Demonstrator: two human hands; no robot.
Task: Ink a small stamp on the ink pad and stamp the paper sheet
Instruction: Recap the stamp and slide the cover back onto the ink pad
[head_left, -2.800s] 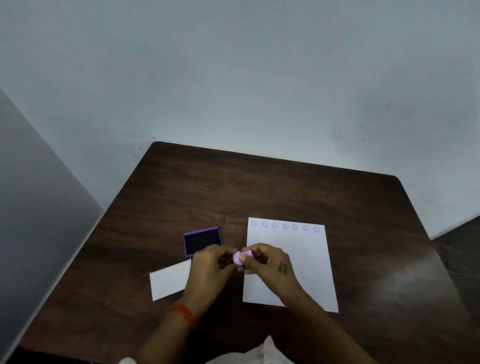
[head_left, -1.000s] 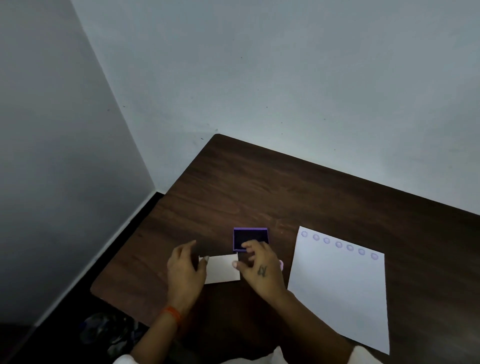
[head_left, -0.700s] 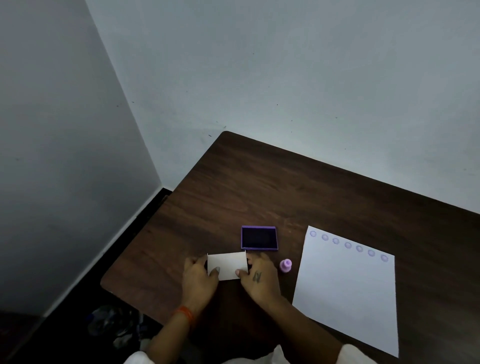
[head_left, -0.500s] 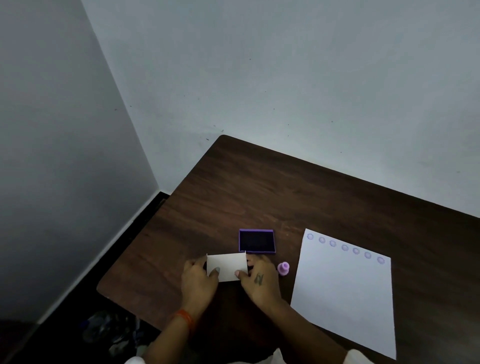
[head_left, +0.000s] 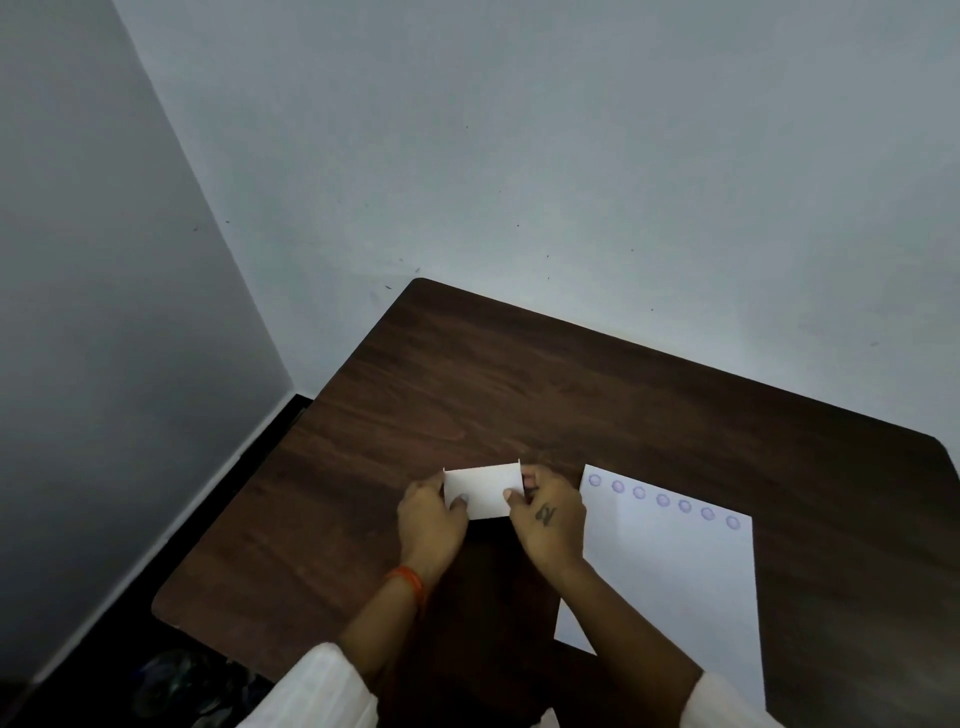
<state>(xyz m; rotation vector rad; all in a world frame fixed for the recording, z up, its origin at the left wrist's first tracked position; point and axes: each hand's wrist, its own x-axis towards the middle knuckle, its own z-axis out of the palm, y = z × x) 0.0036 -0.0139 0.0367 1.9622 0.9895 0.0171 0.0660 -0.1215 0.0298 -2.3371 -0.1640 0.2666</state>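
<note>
Seemingly unmarked white card (head_left: 483, 491), two-handed

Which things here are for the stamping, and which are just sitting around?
For the stamping:
paper sheet with its row of round stamp marks
white lid, held by left hand and right hand

Just around:
table
wall

White paper sheet (head_left: 670, 571), purple stamp marks (head_left: 662, 500)
</note>
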